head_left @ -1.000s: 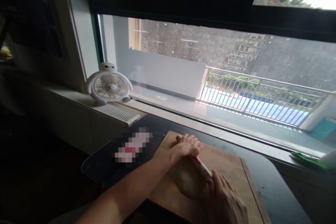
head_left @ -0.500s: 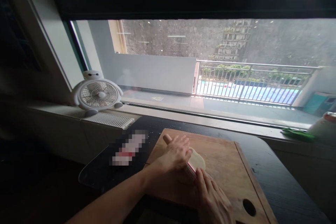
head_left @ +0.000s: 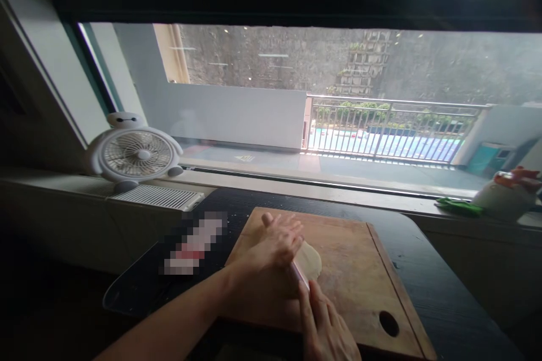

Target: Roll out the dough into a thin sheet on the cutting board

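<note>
Lying over the far part of the rolling pin [head_left: 300,276], the left hand [head_left: 278,243] has its fingers outstretched, not wrapped round it. The right hand [head_left: 328,321] rests at the near end, fingers likewise straight. Pale dough [head_left: 311,261] shows against the pin, just right of the left hand and beyond the right fingertips, on the wooden board [head_left: 347,271] beneath both.

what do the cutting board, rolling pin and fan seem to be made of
The cutting board: wood, fairly matte, from its uneven tan-brown surface.
The rolling pin: probably smooth wood at its brown end; the pale stretch lower down could be plastic or a wrap, unclear which.
The fan: likely white moulded plastic with a soft sheen, from its smooth, rounded body.
</note>
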`<move>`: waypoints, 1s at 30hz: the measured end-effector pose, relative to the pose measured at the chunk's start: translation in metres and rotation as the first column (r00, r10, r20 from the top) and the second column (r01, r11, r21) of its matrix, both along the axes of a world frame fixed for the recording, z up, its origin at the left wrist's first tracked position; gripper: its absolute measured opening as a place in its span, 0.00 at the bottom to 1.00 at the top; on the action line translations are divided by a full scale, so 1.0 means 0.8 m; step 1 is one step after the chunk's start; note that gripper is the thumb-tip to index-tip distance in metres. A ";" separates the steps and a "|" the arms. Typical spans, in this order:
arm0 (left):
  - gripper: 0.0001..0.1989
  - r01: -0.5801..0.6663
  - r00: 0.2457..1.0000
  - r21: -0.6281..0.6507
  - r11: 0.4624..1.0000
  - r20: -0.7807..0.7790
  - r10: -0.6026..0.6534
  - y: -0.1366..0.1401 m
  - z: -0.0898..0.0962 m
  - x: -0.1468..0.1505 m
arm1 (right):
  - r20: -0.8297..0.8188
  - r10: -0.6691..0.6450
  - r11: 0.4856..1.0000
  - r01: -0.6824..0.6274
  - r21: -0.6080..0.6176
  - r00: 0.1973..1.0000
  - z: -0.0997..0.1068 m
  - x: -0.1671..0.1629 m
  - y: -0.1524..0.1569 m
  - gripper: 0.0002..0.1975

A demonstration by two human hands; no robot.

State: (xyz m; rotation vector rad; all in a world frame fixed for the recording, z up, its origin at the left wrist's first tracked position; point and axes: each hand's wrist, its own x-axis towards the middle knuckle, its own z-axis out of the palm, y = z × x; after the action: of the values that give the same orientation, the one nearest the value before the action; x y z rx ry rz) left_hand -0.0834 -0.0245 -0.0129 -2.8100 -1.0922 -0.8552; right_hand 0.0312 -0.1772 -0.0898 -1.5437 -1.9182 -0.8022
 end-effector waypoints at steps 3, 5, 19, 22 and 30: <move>0.20 -0.007 0.990 -0.077 0.997 -0.143 -0.004 -0.020 -0.001 -0.050 | 0.035 0.043 0.998 -0.041 -0.050 0.998 0.012 -0.013 -0.007 0.26; 0.21 -0.040 0.977 -0.114 0.993 -0.213 0.015 -0.028 -0.001 -0.069 | 0.027 0.070 0.996 -0.068 -0.066 0.997 0.016 -0.017 -0.009 0.25; 0.33 0.114 0.977 -0.104 0.988 -0.166 -0.130 0.022 0.015 0.113 | -0.182 -0.078 0.996 0.068 -0.060 0.980 0.005 0.042 -0.038 0.24; 0.31 0.076 0.987 -0.105 0.992 -0.136 -0.089 0.023 0.013 0.107 | -0.138 -0.083 0.995 0.075 -0.059 0.987 0.013 0.034 -0.034 0.24; 0.21 0.002 0.978 -0.124 0.992 -0.209 -0.028 -0.006 -0.005 -0.025 | -0.118 -0.013 1.000 0.011 -0.018 0.993 0.019 -0.012 -0.023 0.24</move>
State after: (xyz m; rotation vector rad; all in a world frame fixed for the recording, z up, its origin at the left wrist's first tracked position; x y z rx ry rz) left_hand -0.1033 -0.0291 -0.0171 -2.9261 -1.1290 -0.4910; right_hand 0.0216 -0.1959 -0.0747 -1.5786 -1.8363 -0.6845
